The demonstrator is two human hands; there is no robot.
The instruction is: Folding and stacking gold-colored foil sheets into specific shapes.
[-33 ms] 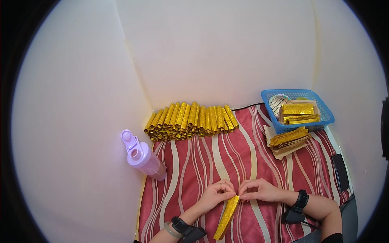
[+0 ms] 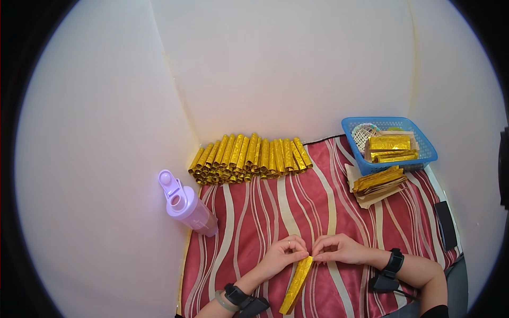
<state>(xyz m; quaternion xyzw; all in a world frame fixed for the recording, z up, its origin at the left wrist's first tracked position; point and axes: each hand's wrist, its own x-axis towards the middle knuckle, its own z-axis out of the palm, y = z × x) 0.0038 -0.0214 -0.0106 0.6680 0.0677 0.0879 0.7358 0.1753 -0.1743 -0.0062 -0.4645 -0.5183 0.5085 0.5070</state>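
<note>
Near the front of the cloth, a narrow strip of gold foil paper (image 2: pixel 296 286) hangs slantwise, its lower end toward me and to the left. My left hand (image 2: pixel 285 251) pinches its upper end between thumb and fingers. From the other side, my right hand (image 2: pixel 339 249) meets it with closed fingertips at the same upper corner. The fingertips of both hands nearly touch there. Along the back left lies a stacked pile of gold foil paper rolls (image 2: pixel 249 153), open at their ends.
A red striped cloth (image 2: pixel 339 212) covers the surface. At left stands a lilac shaker bottle (image 2: pixel 191 209), its cap flipped up. A blue basket (image 2: pixel 363 165) at back right holds gold paper and a woven piece; more gold sheets (image 2: pixel 379 183) lie before it. A dark flat object (image 2: pixel 446 225) sits at the right edge.
</note>
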